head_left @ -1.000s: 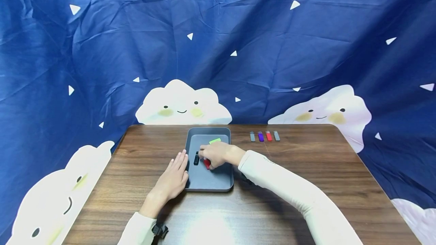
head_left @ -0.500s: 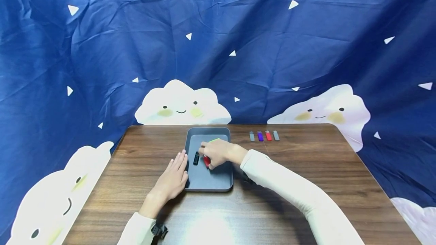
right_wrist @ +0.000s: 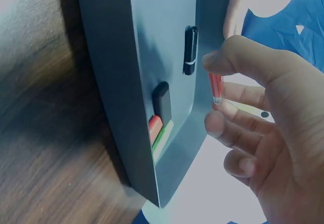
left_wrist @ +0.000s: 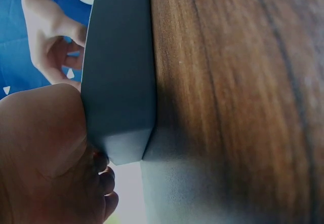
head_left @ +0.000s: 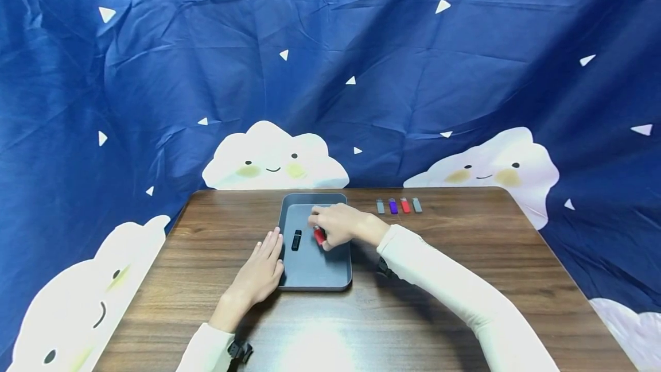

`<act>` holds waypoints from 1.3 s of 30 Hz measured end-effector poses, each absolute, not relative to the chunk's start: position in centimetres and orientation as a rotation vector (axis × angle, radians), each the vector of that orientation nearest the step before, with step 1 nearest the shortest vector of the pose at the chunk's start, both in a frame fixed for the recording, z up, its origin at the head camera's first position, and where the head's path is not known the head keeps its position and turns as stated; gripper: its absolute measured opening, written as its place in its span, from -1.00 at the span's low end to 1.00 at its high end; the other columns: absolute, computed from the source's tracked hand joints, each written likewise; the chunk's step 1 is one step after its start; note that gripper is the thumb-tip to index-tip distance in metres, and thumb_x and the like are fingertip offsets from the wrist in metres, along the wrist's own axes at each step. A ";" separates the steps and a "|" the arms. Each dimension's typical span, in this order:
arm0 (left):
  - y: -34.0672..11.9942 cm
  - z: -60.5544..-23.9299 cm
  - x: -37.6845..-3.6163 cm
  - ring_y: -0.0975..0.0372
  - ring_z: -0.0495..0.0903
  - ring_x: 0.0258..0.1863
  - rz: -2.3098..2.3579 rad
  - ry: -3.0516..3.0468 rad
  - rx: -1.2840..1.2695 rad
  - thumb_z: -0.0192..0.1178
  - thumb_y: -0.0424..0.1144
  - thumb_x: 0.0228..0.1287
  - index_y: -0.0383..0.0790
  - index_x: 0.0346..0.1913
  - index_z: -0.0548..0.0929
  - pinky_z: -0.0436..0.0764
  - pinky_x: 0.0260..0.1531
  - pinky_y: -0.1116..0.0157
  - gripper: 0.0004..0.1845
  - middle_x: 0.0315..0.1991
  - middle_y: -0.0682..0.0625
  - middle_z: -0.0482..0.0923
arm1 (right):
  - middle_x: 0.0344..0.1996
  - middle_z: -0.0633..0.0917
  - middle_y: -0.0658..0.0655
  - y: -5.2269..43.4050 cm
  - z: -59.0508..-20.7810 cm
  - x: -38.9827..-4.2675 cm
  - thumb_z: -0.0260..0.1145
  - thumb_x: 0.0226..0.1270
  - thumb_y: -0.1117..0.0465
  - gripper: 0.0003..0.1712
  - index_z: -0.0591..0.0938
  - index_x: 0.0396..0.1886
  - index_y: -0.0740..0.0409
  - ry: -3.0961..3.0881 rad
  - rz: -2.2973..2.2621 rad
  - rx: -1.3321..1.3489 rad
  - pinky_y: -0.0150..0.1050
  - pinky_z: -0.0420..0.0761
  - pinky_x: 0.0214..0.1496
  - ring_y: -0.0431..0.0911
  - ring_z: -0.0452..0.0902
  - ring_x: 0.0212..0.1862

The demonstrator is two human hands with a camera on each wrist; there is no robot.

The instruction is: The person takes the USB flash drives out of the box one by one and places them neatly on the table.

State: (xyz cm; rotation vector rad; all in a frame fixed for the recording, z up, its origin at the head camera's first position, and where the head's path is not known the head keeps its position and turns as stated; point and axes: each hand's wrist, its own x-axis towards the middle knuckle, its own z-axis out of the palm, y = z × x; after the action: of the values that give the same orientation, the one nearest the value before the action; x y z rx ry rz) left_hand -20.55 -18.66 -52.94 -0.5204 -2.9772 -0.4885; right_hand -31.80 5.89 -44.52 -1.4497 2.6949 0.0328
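Note:
My right hand (head_left: 338, 225) is over the grey tray (head_left: 315, 274) and pinches a red USB stick (head_left: 319, 236) between thumb and fingers. The right wrist view shows this USB stick (right_wrist: 216, 86) upright, with its metal end towards the fingers. My left hand (head_left: 258, 271) rests along the tray's left rim with its fingers straight; the left wrist view has it against the outer wall (left_wrist: 121, 67). A black USB stick (head_left: 296, 240) lies in the tray between the hands. Another black stick (right_wrist: 162, 102), a red one (right_wrist: 155, 127) and a green one (right_wrist: 162, 140) lie near the tray's corner.
Right of the tray, near the table's far edge, several USB sticks stand in a row: a grey one (head_left: 380, 206), a purple one (head_left: 393, 206), a red one (head_left: 405, 205) and another grey one (head_left: 417, 205). A blue curtain (head_left: 310, 73) hangs behind the wooden table (head_left: 465, 257).
My right hand has moved a little right and away from me, carrying the red USB stick. The green stick is now hidden behind it in the head view. My left hand stays put.

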 end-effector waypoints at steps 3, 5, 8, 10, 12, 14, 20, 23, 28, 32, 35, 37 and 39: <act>-18.7 -52.9 -20.6 -0.18 0.09 0.70 -0.472 -2.997 -0.510 -0.10 -0.26 0.64 -0.52 0.63 0.17 0.16 0.67 -0.19 -0.35 0.72 -0.31 0.02 | -0.04 0.59 -0.02 6.6 -44.2 -31.9 0.59 0.13 0.02 -0.46 0.68 0.11 -0.02 2.701 0.010 -1.443 -0.21 0.63 -0.25 -0.15 0.50 -0.34; -18.7 -52.8 -20.6 -0.17 0.07 0.71 -0.465 -3.011 -0.507 -0.08 -0.26 0.65 -0.52 0.64 0.16 0.15 0.68 -0.18 -0.35 0.72 -0.31 0.00 | -0.02 0.59 0.00 7.1 -44.0 -31.9 0.59 0.13 0.03 -0.44 0.68 0.15 -0.01 2.703 -0.011 -1.432 -0.19 0.64 -0.24 -0.15 0.50 -0.34; -18.6 -52.8 -20.7 -0.15 0.04 0.72 -0.432 -3.033 -0.502 -0.08 -0.25 0.66 -0.51 0.65 0.13 0.13 0.69 -0.15 -0.34 0.73 -0.29 -0.03 | -0.01 0.60 0.01 7.9 -43.7 -32.0 0.57 0.13 0.04 -0.39 0.69 0.21 0.02 2.715 -0.043 -1.422 -0.19 0.63 -0.25 -0.15 0.49 -0.36; -18.6 -52.8 -20.7 -0.14 0.04 0.72 -0.423 -3.037 -0.501 -0.08 -0.24 0.67 -0.50 0.65 0.13 0.13 0.70 -0.15 -0.34 0.74 -0.29 -0.04 | -0.03 0.60 0.01 8.4 -43.6 -32.0 0.56 0.12 0.05 -0.41 0.70 0.19 0.02 2.727 -0.062 -1.417 -0.20 0.59 -0.28 -0.15 0.48 -0.37; -18.6 -52.8 -20.7 -0.14 0.04 0.72 -0.425 -3.034 -0.502 -0.08 -0.24 0.67 -0.50 0.65 0.13 0.13 0.70 -0.15 -0.34 0.74 -0.29 -0.03 | -0.06 0.59 0.00 9.0 -43.4 -32.1 0.56 0.10 0.06 -0.44 0.71 0.15 0.01 2.739 -0.075 -1.408 -0.21 0.55 -0.32 -0.16 0.47 -0.37; -18.6 -52.7 -20.6 -0.14 0.03 0.73 -0.427 -3.036 -0.503 -0.09 -0.24 0.67 -0.50 0.65 0.12 0.13 0.70 -0.14 -0.34 0.74 -0.28 -0.05 | -0.07 0.58 -0.01 9.5 -43.4 -32.1 0.56 0.11 0.04 -0.44 0.70 0.15 0.00 2.742 -0.087 -1.382 -0.24 0.50 -0.35 -0.16 0.46 -0.37; -18.6 -52.7 -20.6 -0.15 0.03 0.72 -0.445 -3.031 -0.504 -0.08 -0.25 0.66 -0.51 0.65 0.13 0.14 0.69 -0.16 -0.34 0.73 -0.30 -0.04 | 0.02 0.61 -0.01 11.2 -43.2 -32.3 0.58 0.15 0.04 -0.38 0.68 0.23 0.03 2.758 -0.147 -1.299 -0.28 0.51 -0.37 -0.20 0.50 -0.35; -18.5 -52.6 -20.5 -0.15 0.04 0.72 -0.443 -3.031 -0.504 -0.07 -0.24 0.66 -0.51 0.65 0.13 0.14 0.69 -0.16 -0.34 0.73 -0.30 -0.04 | 0.01 0.62 -0.01 12.0 -43.0 -32.3 0.57 0.14 0.05 -0.38 0.69 0.23 0.04 2.775 -0.177 -1.275 -0.29 0.53 -0.35 -0.22 0.50 -0.36; -18.7 -52.7 -20.5 -0.15 0.03 0.72 -0.441 -3.030 -0.502 -0.07 -0.25 0.66 -0.51 0.65 0.13 0.12 0.70 -0.15 -0.34 0.73 -0.30 -0.04 | 0.00 0.60 -0.01 13.1 -42.8 -32.3 0.57 0.13 0.03 -0.33 0.67 0.27 0.02 2.795 -0.169 -1.239 -0.29 0.49 -0.36 -0.23 0.47 -0.39; -18.7 -52.8 -20.4 -0.17 0.06 0.72 -0.454 -3.013 -0.503 -0.06 -0.25 0.65 -0.52 0.64 0.15 0.14 0.69 -0.17 -0.34 0.73 -0.31 -0.01 | -0.02 0.60 -0.01 14.0 -42.7 -32.2 0.57 0.09 0.04 -0.32 0.67 0.27 0.02 2.815 -0.175 -1.229 -0.29 0.47 -0.38 -0.20 0.45 -0.41; -18.7 -52.8 -20.4 -0.19 0.08 0.70 -0.474 -2.997 -0.510 -0.07 -0.26 0.64 -0.53 0.62 0.18 0.16 0.67 -0.19 -0.35 0.72 -0.33 0.01 | -0.05 0.60 -0.01 14.7 -42.7 -32.2 0.56 0.07 0.05 -0.37 0.69 0.20 0.03 2.832 -0.207 -1.231 -0.29 0.48 -0.37 -0.20 0.47 -0.39; -18.6 -52.9 -20.4 -0.21 0.09 0.70 -0.486 -2.989 -0.516 -0.08 -0.27 0.62 -0.54 0.62 0.18 0.16 0.66 -0.21 -0.35 0.71 -0.34 0.03 | -0.06 0.60 -0.02 15.2 -42.6 -32.1 0.57 0.05 0.06 -0.39 0.70 0.17 0.04 2.845 -0.230 -1.233 -0.27 0.51 -0.34 -0.19 0.48 -0.38; -18.6 -52.9 -20.5 -0.21 0.10 0.69 -0.491 -2.985 -0.520 -0.08 -0.28 0.62 -0.55 0.61 0.19 0.17 0.66 -0.21 -0.35 0.71 -0.35 0.04 | -0.06 0.62 -0.02 15.7 -42.6 -32.0 0.58 0.03 0.06 -0.39 0.71 0.15 0.04 2.865 -0.252 -1.234 -0.24 0.56 -0.30 -0.19 0.49 -0.35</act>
State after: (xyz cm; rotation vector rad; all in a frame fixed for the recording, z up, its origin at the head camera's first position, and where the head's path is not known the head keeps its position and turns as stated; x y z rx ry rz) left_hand -20.49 -18.64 -52.88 -0.5196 -2.9849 -0.4907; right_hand -32.04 15.70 -42.61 -1.2341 2.8654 -0.2523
